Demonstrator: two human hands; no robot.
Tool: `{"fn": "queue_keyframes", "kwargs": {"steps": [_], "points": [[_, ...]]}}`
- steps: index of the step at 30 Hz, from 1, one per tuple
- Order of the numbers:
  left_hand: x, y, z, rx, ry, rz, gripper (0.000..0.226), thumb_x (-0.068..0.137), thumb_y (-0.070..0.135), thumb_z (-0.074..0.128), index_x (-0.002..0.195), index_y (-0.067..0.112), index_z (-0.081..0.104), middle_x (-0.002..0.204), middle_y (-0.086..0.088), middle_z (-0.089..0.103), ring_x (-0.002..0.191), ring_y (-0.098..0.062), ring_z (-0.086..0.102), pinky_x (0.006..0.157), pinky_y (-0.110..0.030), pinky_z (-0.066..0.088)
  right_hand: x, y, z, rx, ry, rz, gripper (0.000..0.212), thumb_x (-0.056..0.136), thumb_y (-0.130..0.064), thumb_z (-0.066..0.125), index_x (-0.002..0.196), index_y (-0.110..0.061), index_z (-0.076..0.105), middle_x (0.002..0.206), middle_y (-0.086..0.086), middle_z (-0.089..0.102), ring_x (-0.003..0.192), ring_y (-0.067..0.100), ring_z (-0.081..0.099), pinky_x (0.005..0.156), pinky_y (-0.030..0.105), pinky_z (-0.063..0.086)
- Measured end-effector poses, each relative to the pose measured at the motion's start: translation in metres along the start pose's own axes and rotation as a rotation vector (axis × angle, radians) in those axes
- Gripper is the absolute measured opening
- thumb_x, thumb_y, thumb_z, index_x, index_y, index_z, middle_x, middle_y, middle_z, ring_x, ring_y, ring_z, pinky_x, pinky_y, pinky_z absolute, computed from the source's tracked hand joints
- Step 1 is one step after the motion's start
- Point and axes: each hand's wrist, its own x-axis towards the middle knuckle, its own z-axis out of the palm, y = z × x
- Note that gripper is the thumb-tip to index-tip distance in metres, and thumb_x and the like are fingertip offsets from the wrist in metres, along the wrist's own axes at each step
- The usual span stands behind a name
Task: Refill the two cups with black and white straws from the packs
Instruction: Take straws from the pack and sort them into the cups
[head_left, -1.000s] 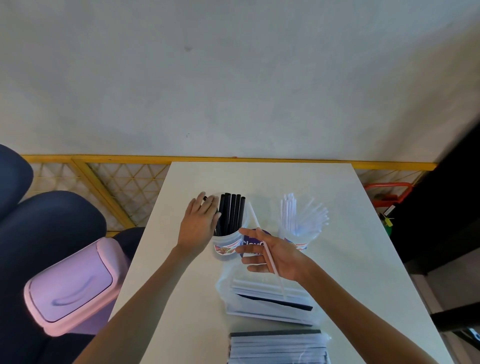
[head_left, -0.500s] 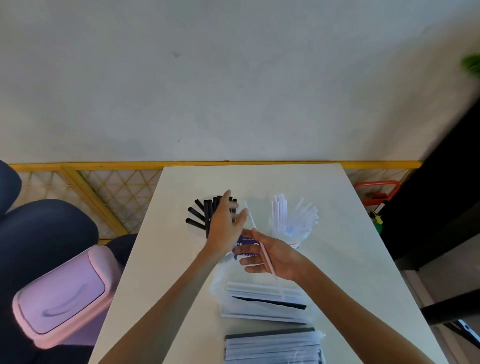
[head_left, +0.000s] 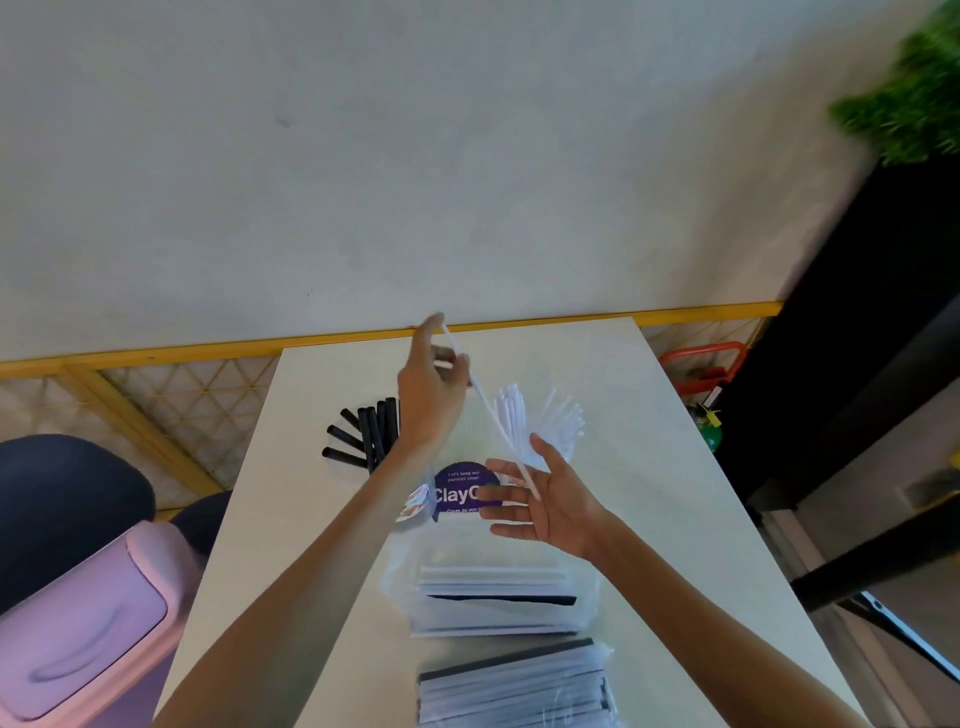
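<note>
Off the left edge of the table (head_left: 649, 415): pink bin (head_left: 78, 623). On the table, black straws (head_left: 371, 431) fan out of 1 cup (head_left: 413, 512), mostly hidden by the left forearm. Above them the left hand (head_left: 431, 395) is raised, its fingers pinching the top end of 1 loose white straw (head_left: 488, 415); slight blur. This straw slants down onto the right hand (head_left: 550, 506), palm up, fingers spread and relaxed, gripping nothing. Just behind that hand stand fanned white straws (head_left: 545, 421). Near edge: 2 packs (head_left: 493, 597) lying flat.
</note>
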Motion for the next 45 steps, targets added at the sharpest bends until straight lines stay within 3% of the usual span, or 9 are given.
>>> {"fn": "queue_keyframes", "kwargs": {"steps": [5,9,13,22,27,31,35,41,45], "points": [[0.014,0.023,0.012,0.041,0.074,0.3,0.046,0.093,0.007,0.051,0.137,0.017,0.039,0.081,0.013,0.053,0.069,-0.01,0.059,0.064,-0.01,0.047,-0.007,0.008,-0.028,0.075,0.107,0.028,0.058,0.094,-0.055,0.03,0.119,-0.012,0.059,0.096,0.012,0.071,0.085,0.026,0.069,0.078,0.037,0.054],[-0.002,0.006,0.039,0.118,-0.055,0.34,0.041,0.094,0.01,0.048,0.134,0.018,0.043,0.088,0.007,0.056,0.075,-0.012,0.062,0.073,-0.021,0.051,-0.015,0.013,-0.042,0.004,0.128,0.037,0.04,0.095,-0.041,0.037,0.115,-0.015,0.06,0.096,0.009,0.072,0.086,0.024,0.069,0.083,0.036,0.053],[-0.018,-0.022,0.066,0.24,-0.193,0.331,0.037,0.095,0.01,0.047,0.131,0.016,0.045,0.094,-0.002,0.062,0.079,-0.017,0.064,0.075,-0.035,0.054,-0.022,0.017,-0.05,-0.029,0.122,0.04,0.03,0.093,-0.03,0.046,0.116,-0.015,0.058,0.101,0.009,0.07,0.088,0.023,0.069,0.083,0.033,0.053],[-0.032,-0.056,0.093,0.427,-0.33,0.201,0.032,0.097,0.012,0.044,0.129,0.012,0.046,0.101,-0.01,0.068,0.086,-0.025,0.066,0.076,-0.028,0.051,-0.023,0.014,-0.062,-0.018,0.119,0.056,0.033,0.093,-0.026,0.049,0.124,-0.015,0.055,0.099,0.008,0.07,0.086,0.021,0.067,0.081,0.03,0.053],[-0.033,-0.064,0.092,0.641,-0.475,0.233,0.043,0.099,0.01,0.035,0.142,0.011,0.036,0.131,-0.01,0.054,0.117,-0.023,0.052,0.088,-0.033,0.048,-0.019,0.016,-0.066,-0.033,0.12,0.065,0.033,0.096,-0.026,0.045,0.126,-0.015,0.054,0.099,0.008,0.069,0.086,0.021,0.067,0.08,0.029,0.054],[-0.031,-0.061,0.087,0.697,-0.459,0.259,0.049,0.097,0.006,0.038,0.144,0.013,0.029,0.141,-0.006,0.044,0.13,-0.021,0.036,0.089,-0.033,0.048,-0.013,0.019,-0.064,-0.068,0.112,0.082,0.03,0.097,-0.026,0.043,0.124,-0.016,0.053,0.097,0.007,0.069,0.085,0.02,0.067,0.08,0.029,0.053],[-0.032,-0.053,0.078,0.525,-0.304,0.301,0.046,0.093,0.002,0.043,0.139,0.009,0.04,0.135,-0.012,0.048,0.122,-0.025,0.047,0.086,-0.029,0.047,-0.006,0.024,-0.059,-0.152,0.095,0.084,0.024,0.098,-0.025,0.042,0.117,-0.017,0.054,0.095,0.006,0.069,0.084,0.019,0.066,0.078,0.027,0.053],[-0.05,-0.047,0.042,0.25,-0.195,0.327,0.034,0.086,0.006,0.044,0.116,0.005,0.059,0.093,-0.006,0.064,0.072,-0.011,0.056,0.066,-0.026,0.05,0.014,0.043,-0.049,-0.505,0.094,0.102,0.027,0.097,-0.014,0.046,0.121,-0.005,0.057,0.096,0.008,0.065,0.074,0.013,0.061,0.07,0.02,0.052],[-0.081,-0.059,0.01,0.213,-0.204,0.21,0.03,0.087,0.015,0.044,0.11,0.009,0.063,0.082,-0.002,0.064,0.064,-0.014,0.058,0.06,-0.03,0.052,0.036,0.061,-0.042,-1.03,0.079,0.024,0.025,0.094,-0.008,0.046,0.085,-0.015,0.068,0.097,0.006,0.067,0.077,0.012,0.056,0.078,0.022,0.05]]}}
